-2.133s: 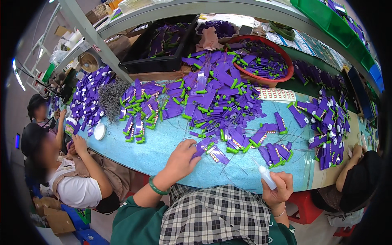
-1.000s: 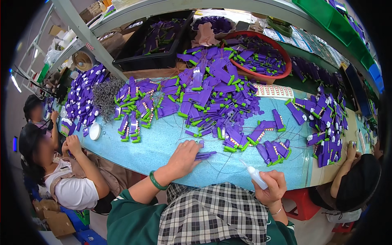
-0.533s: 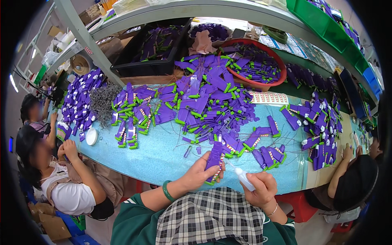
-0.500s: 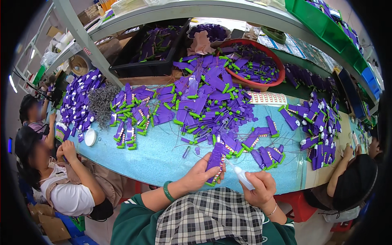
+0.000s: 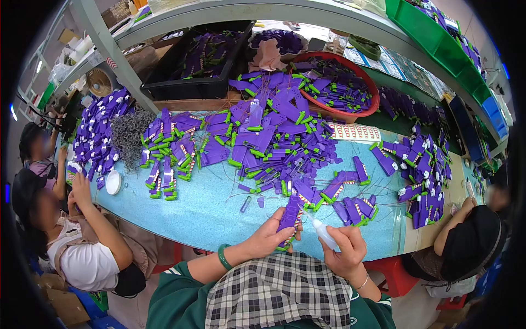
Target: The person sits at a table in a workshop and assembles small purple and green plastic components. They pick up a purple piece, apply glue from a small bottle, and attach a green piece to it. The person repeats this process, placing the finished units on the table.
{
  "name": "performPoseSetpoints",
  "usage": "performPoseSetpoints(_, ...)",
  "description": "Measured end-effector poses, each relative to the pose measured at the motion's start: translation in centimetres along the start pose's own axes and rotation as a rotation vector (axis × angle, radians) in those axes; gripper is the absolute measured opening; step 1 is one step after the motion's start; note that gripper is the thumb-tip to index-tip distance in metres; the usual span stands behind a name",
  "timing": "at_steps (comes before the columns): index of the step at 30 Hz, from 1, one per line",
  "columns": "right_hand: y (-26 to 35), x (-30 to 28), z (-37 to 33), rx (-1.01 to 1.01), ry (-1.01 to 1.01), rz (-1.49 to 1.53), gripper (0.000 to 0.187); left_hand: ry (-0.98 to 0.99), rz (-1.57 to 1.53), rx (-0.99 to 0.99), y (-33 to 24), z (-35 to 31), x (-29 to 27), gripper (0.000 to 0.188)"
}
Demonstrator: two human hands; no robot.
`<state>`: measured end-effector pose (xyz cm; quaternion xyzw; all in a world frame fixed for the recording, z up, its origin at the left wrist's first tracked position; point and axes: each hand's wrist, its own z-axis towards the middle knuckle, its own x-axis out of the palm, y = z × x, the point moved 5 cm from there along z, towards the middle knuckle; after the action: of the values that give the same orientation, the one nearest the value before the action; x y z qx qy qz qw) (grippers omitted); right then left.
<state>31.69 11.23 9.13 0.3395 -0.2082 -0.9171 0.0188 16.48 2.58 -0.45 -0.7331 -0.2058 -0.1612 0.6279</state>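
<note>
My left hand (image 5: 267, 237) grips a flat purple plastic part (image 5: 289, 218) with a green end and a red-and-white striped edge, held upright over the front of the table. In my right hand (image 5: 346, 249) is a small white squeeze bottle (image 5: 324, 233) with a thin needle nozzle. Its tip points up and left at the purple part's striped edge; whether it touches I cannot tell. Just beyond my hands, a big heap of similar purple and green parts (image 5: 268, 137) lies on the blue table (image 5: 230, 214). A small group of striped parts (image 5: 356, 209) rests to the right.
A red basin (image 5: 374, 98) and a black tray (image 5: 181, 92) of purple parts stand at the back. Beside the heap lies a striped sticker sheet (image 5: 359, 132). Grey wire tangles (image 5: 130, 137) and a white round lid (image 5: 113, 182) are left. Co-workers (image 5: 87, 252) sit at both sides.
The view has shifted slightly. My hands keep their hold on the purple part and the bottle, with the nozzle still at the striped edge. The left co-worker's hands have risen and parted.
</note>
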Motion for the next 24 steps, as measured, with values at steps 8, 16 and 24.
performPoseSetpoints(8,-0.1,0.2,0.1,-0.023,-0.002,0.021,0.042,-0.011,0.11,0.046,0.3,-0.1,0.0,0.037)
performPoseSetpoints(16,0.3,-0.1,-0.4,0.02,0.022,0.005,0.042,-0.111,0.251,0.101,0.8,0.4,0.1,0.04)
performPoseSetpoints(24,0.4,0.2,0.4,-0.036,0.005,0.044,0.043,-0.134,0.537,0.131,0.8,0.4,-0.1,0.042)
